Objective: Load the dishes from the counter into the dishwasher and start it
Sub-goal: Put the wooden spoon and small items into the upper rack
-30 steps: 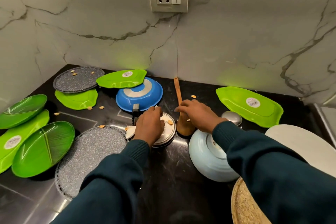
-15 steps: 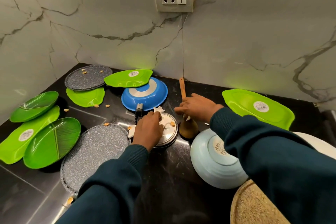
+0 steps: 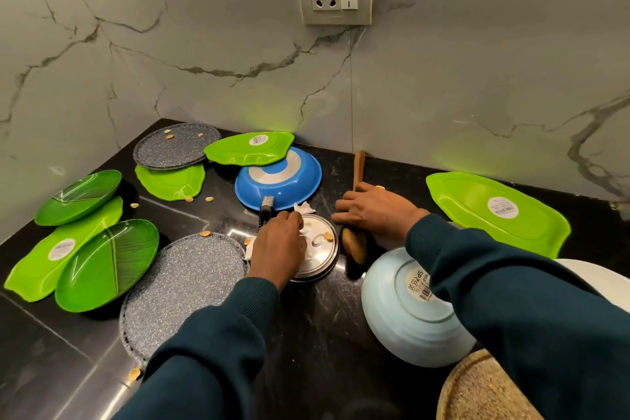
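On the black counter (image 3: 320, 327) my left hand (image 3: 281, 247) rests on a small steel plate (image 3: 318, 256), its fingertips pinching white scraps at the plate's far edge. My right hand (image 3: 371, 210) curls round a wooden spoon (image 3: 356, 204) that lies pointing at the wall. An upturned blue pan (image 3: 278, 181) sits just beyond, a light green leaf plate (image 3: 250, 148) leaning on it. An upturned pale blue bowl (image 3: 405, 314) lies under my right sleeve.
Green leaf plates (image 3: 105, 266) crowd the left side. Two speckled grey plates (image 3: 184, 286) (image 3: 175, 145) lie at centre left and in the back corner. A big green plate (image 3: 497, 211), a white plate (image 3: 600, 283) and a woven mat (image 3: 484, 392) fill the right. Seeds are scattered about.
The view has tipped up and shifted slightly. My right hand has drawn back along the spoon and closed round it. My left hand stays on the steel plate, fingers now at the scraps.
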